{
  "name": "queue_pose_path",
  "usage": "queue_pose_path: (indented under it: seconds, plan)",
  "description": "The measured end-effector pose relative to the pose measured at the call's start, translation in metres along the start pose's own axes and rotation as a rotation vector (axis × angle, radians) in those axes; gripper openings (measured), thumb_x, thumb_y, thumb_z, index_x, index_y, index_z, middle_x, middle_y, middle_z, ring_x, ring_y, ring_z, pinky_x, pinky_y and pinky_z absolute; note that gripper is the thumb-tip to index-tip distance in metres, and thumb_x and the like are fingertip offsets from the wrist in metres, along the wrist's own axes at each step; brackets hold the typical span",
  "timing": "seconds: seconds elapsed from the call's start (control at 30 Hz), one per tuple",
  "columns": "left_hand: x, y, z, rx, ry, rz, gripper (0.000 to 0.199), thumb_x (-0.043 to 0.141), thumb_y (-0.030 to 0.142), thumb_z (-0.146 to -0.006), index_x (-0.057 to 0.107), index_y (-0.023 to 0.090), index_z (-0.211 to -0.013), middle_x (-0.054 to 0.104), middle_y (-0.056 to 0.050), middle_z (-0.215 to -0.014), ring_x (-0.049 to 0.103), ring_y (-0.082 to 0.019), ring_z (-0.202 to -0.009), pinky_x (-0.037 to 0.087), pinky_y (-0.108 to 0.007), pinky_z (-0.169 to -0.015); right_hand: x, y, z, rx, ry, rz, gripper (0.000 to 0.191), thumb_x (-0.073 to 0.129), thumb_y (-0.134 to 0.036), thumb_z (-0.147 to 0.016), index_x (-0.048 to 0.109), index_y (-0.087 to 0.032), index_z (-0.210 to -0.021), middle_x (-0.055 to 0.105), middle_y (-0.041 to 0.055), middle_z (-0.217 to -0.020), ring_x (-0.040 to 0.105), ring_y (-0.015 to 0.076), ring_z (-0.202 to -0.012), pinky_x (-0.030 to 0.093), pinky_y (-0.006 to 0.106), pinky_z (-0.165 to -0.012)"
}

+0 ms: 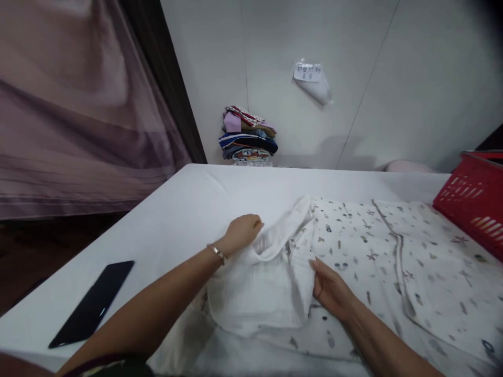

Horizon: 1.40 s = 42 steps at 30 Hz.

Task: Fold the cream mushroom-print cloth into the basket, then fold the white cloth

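- The white garment [255, 298] lay spread near the counter's front edge, partly over a printed fabric [346, 251], its curved neckline band [271, 254] facing up and its upper part raised in a loose fold.
- The right hand [332, 290] was clamped on the garment's right edge, thumb on top and the other fingers partly hidden.
- The left hand [241, 233], with a bracelet [217, 253] at its wrist, was curled at the left end of the band; whether it gripped any cloth could not be told.
- The printed fabric, white with small scattered motifs, reached rightward, with a second layer overlapping it along a long edge.
- A red basket [471, 193] stood at the far right of the white counter [168, 225].
- A dark flat device [94, 303] lay at the left, well apart from the garment.
- Beyond the counter's back edge rose a stack of folded clothes [248, 133].
- A handwritten label [307, 72] hung on the wall [353, 42]; a pinkish curtain [78, 94] draped at the left.
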<state>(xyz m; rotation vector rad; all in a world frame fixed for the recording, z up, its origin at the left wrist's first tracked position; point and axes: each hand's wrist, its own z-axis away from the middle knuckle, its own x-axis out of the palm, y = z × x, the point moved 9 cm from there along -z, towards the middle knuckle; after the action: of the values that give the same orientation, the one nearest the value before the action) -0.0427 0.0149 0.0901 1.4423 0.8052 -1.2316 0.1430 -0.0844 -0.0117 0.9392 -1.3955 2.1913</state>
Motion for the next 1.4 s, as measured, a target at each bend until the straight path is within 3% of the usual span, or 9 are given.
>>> queue_pose_path:
  seconds: [0.07,0.13,0.33,0.43,0.6,0.77,1.07,1.2,1.4]
  plan:
    - [0.014,-0.028,-0.016,-0.107,-0.058,-0.005,0.035,0.042,0.041,-0.085,0.064,0.017,-0.097,0.064,-0.01,-0.108,0.059,-0.022,-0.096,0.042,-0.029,-0.077,0.003,-0.001,0.001,-0.007,-0.015,0.004,0.032,0.06,-0.022,-0.084,0.059,-0.019,-0.116,0.065,0.0044,-0.112,0.059,0.0189,-0.106,0.047,0.031,-0.093]
    - [0.036,-0.032,-0.021,-0.121,-0.139,0.054,0.037,0.043,0.044,-0.084,0.063,0.017,-0.099,0.063,-0.011,-0.111,0.059,-0.022,-0.096,0.043,-0.029,-0.077,0.006,-0.002,0.002,-0.011,-0.028,0.01,0.033,0.059,-0.021,-0.084,0.058,-0.018,-0.117,0.065,0.0051,-0.113,0.058,0.0194,-0.108,0.046,0.032,-0.094]
    - [0.073,0.007,-0.006,-0.101,-0.311,0.209,0.041,0.048,0.048,-0.078,0.061,0.019,-0.103,0.067,-0.009,-0.105,0.062,-0.022,-0.088,0.044,-0.028,-0.069,0.008,-0.002,0.004,0.0,-0.029,0.031,0.036,0.06,-0.022,-0.083,0.057,-0.017,-0.119,0.064,0.0068,-0.114,0.057,0.0212,-0.109,0.046,0.035,-0.094]
    - [0.064,0.01,-0.008,-0.082,-0.321,0.225,0.028,0.051,0.042,-0.076,0.065,0.019,-0.084,0.069,-0.007,-0.093,0.062,-0.02,-0.082,0.042,-0.026,-0.064,0.007,-0.002,0.005,0.006,-0.024,0.041,0.038,0.06,-0.023,-0.084,0.056,-0.018,-0.122,0.064,0.0064,-0.115,0.057,0.0213,-0.109,0.046,0.035,-0.094]
    - [0.02,-0.02,-0.024,-0.084,-0.021,0.222,0.029,0.045,0.036,-0.082,0.064,0.019,-0.07,0.069,-0.005,-0.079,0.06,-0.017,-0.073,0.04,-0.026,-0.062,0.006,-0.001,0.004,0.01,-0.031,0.046,0.039,0.059,-0.023,-0.084,0.055,-0.018,-0.123,0.063,0.0064,-0.116,0.055,0.0212,-0.112,0.046,0.035,-0.095]
    - [0.029,-0.043,-0.041,-0.152,-0.055,0.431,0.03,0.043,0.035,-0.083,0.064,0.015,-0.078,0.069,-0.007,-0.083,0.063,-0.017,-0.072,0.045,-0.026,-0.065,0.002,0.001,0.001,0.019,-0.001,0.047,0.038,0.06,-0.022,-0.083,0.057,-0.019,-0.121,0.062,0.0057,-0.119,0.057,0.0201,-0.11,0.046,0.032,-0.094]
    - [0.07,0.03,-0.119,-0.031,-0.079,0.478,0.045,0.043,0.03,-0.085,0.049,0.015,-0.127,0.049,-0.009,-0.135,0.048,-0.018,-0.119,0.036,-0.025,-0.098,0.005,0.001,0.0,0.022,-0.017,0.079,0.038,0.062,-0.023,-0.082,0.058,-0.019,-0.119,0.063,0.0073,-0.117,0.059,0.021,-0.105,0.046,0.034,-0.092]
    - [0.083,0.055,-0.142,-0.03,-0.17,0.521,0.049,0.049,0.028,-0.08,0.047,0.017,-0.128,0.057,-0.009,-0.126,0.055,-0.02,-0.11,0.043,-0.026,-0.088,0.011,0.0,0.001,0.025,-0.041,0.064,0.034,0.061,-0.022,-0.082,0.059,-0.018,-0.116,0.063,0.0078,-0.116,0.059,0.021,-0.106,0.045,0.034,-0.093]
    - [0.082,0.055,-0.139,-0.059,-0.337,0.54,0.04,0.064,0.038,-0.067,0.062,0.013,-0.099,0.065,-0.011,-0.107,0.061,-0.025,-0.092,0.047,-0.028,-0.071,0.01,0.003,0.0,0.027,-0.046,0.061,0.035,0.062,-0.024,-0.082,0.06,-0.017,-0.116,0.065,0.0087,-0.112,0.058,0.0223,-0.106,0.044,0.036,-0.093]
